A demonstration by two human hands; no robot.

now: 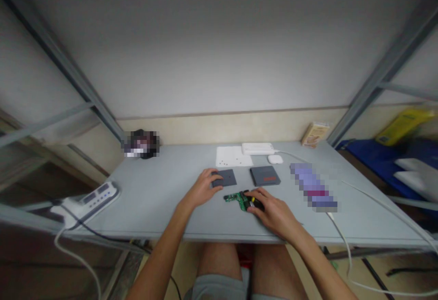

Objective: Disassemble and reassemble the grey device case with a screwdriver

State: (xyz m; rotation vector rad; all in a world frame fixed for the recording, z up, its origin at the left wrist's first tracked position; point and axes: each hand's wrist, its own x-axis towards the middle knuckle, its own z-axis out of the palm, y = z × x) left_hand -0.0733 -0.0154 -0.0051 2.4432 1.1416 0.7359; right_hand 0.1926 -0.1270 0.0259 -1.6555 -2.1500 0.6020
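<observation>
From my end, the fingers of the left hand (201, 188) are loosely bent, their tips on the left edge of a dark grey cover (225, 178) just left of frame centre. I can't tell whether they pinch it or only rest on it. The fingers of the right hand (273, 211) are curled down tight over the right end of a green board (236, 198), closed on it where a small black part with a yellow spot sits. The board lies flat on the table (153, 190), just below the cover and between the two hands.

Right of the cover, close by, I see a second grey cover with a red label (265, 175). Above these lie a white plate (232, 156), a white box (258, 148) and a small white case (275, 159). A carton (315, 134) leans at the wall, upper right. A power strip (91, 197) sits at the table's lower left corner, and a white cable (342, 236) trails off the right edge.
</observation>
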